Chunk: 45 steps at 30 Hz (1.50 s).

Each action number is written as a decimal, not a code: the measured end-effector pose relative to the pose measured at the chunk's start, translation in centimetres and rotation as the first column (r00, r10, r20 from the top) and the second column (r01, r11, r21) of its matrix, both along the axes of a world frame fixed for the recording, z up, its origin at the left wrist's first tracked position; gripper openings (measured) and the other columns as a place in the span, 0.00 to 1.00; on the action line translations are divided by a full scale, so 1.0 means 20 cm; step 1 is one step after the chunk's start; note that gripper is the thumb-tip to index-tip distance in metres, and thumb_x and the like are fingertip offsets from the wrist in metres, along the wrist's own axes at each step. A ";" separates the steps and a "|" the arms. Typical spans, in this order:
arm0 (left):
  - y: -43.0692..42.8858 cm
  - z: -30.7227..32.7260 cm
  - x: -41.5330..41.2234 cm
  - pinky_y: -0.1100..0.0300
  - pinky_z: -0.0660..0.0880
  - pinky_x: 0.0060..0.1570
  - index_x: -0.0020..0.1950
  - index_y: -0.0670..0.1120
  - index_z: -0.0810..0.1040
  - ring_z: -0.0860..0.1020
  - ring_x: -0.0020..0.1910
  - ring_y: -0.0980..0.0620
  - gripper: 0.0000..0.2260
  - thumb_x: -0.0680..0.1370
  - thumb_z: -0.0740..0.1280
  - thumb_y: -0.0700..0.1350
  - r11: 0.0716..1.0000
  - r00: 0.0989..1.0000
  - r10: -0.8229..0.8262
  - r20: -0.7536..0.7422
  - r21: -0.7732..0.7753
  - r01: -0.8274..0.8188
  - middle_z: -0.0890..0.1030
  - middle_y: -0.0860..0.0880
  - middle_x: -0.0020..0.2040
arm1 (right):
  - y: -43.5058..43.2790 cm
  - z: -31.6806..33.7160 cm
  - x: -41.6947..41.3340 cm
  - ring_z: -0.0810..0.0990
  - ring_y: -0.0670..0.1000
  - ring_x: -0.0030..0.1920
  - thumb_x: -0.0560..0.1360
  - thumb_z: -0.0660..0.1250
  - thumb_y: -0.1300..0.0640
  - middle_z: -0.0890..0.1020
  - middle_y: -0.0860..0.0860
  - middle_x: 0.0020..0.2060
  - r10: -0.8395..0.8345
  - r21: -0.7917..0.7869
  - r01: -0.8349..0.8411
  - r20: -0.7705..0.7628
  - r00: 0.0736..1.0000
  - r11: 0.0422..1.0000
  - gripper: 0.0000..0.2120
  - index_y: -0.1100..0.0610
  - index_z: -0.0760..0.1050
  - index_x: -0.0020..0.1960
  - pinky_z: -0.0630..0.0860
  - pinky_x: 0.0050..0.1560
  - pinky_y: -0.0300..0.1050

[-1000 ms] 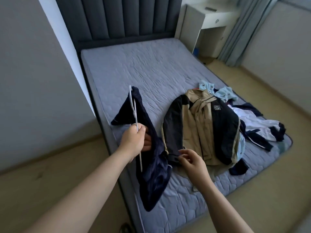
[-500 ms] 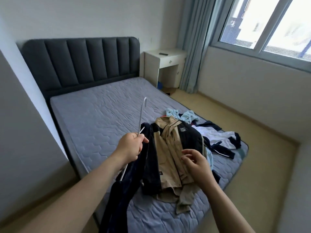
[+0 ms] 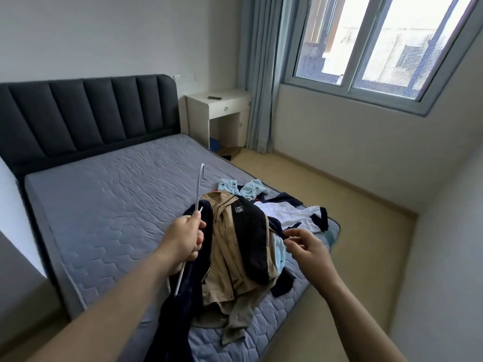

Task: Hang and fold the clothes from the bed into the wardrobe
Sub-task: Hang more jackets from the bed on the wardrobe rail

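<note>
My left hand (image 3: 183,239) grips a white wire hanger (image 3: 199,184) whose hook points up, together with a dark navy garment (image 3: 180,304) that hangs from it over the bed's near corner. My right hand (image 3: 305,246) hovers open, fingers spread, above the right side of a tan and black jacket (image 3: 235,246) lying on the bed (image 3: 104,205). Behind the jacket lie a white and navy garment (image 3: 295,215) and a light blue patterned one (image 3: 243,186). No wardrobe is in view.
A dark padded headboard (image 3: 86,113) stands at the bed's far end. A white bedside table (image 3: 219,111) and blue-grey curtains (image 3: 258,74) stand in the far corner under a large window (image 3: 379,43). Yellowish floor (image 3: 352,205) runs along the bed's right side.
My head has lifted, bringing the window and wall into view. My right hand has let go of the jacket's edge and risen to the right. The left hand keeps the hanger and navy garment.
</note>
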<state>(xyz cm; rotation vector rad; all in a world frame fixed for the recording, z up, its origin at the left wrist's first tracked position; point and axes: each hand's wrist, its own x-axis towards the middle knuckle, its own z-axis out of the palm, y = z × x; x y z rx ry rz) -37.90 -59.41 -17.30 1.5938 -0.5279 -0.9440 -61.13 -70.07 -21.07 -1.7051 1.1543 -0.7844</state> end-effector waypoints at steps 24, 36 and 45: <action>-1.33 -0.03 -0.33 0.66 0.57 0.20 0.39 0.44 0.68 0.61 0.19 0.56 0.15 0.81 0.58 0.52 0.995 0.995 -0.072 -0.069 -0.072 0.067 0.67 0.52 0.23 | -1.11 0.19 -0.36 0.82 0.50 0.47 0.77 0.66 0.61 0.83 0.51 0.45 -0.150 -0.111 0.143 -0.054 0.987 0.983 0.08 0.54 0.79 0.54 0.80 0.51 0.49; -1.98 -0.17 -0.54 0.67 0.57 0.17 0.42 0.42 0.70 0.62 0.18 0.57 0.16 0.81 0.59 0.54 0.991 0.991 0.130 0.036 0.019 -0.131 0.68 0.48 0.29 | -2.06 0.11 -0.60 0.78 0.43 0.39 0.78 0.65 0.60 0.82 0.48 0.41 -0.005 -0.051 0.002 -0.070 0.998 0.999 0.07 0.52 0.79 0.52 0.75 0.37 0.35; -2.27 -0.27 -0.41 0.68 0.56 0.17 0.42 0.42 0.69 0.60 0.17 0.58 0.14 0.80 0.61 0.52 0.952 0.954 0.301 0.012 0.053 -0.301 0.67 0.48 0.29 | -2.55 0.06 -0.38 0.81 0.51 0.43 0.77 0.65 0.60 0.82 0.49 0.41 0.158 -0.020 -0.162 -0.146 0.977 0.987 0.07 0.50 0.79 0.51 0.78 0.48 0.46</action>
